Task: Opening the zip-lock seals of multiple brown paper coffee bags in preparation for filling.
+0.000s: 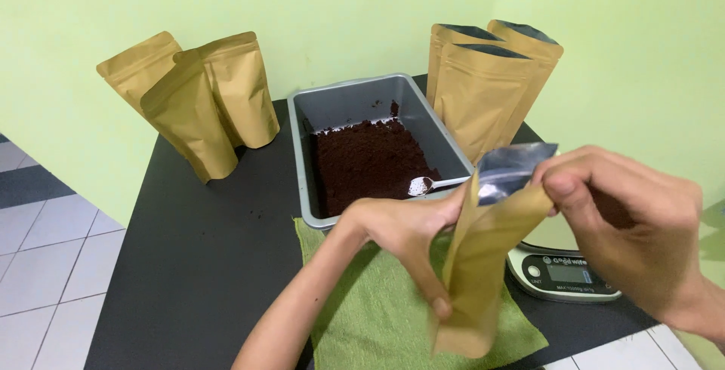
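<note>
Kraft pouch [479, 264]: brown paper outside, silver lining, mouth pulled open; held upright between both hands, above the green towel [362, 317].
Left hand [411, 234]: closed around the pouch's left edge, thumb down its front.
Right hand [627, 226]: pinching the top right lip of the pouch, fingers curled.
Digital scale [563, 272]: white, just behind the pouch, beneath the right hand.
Grey metal tray [355, 102]: on the black table [204, 249], far edge of the towel under it; holds dark brown powder in its near half, with a spoon [434, 184] lying in it.
Open pouches [483, 83]: three, upright, right of the tray.
Closed pouches [196, 98]: three, leaning, left of the tray.
</note>
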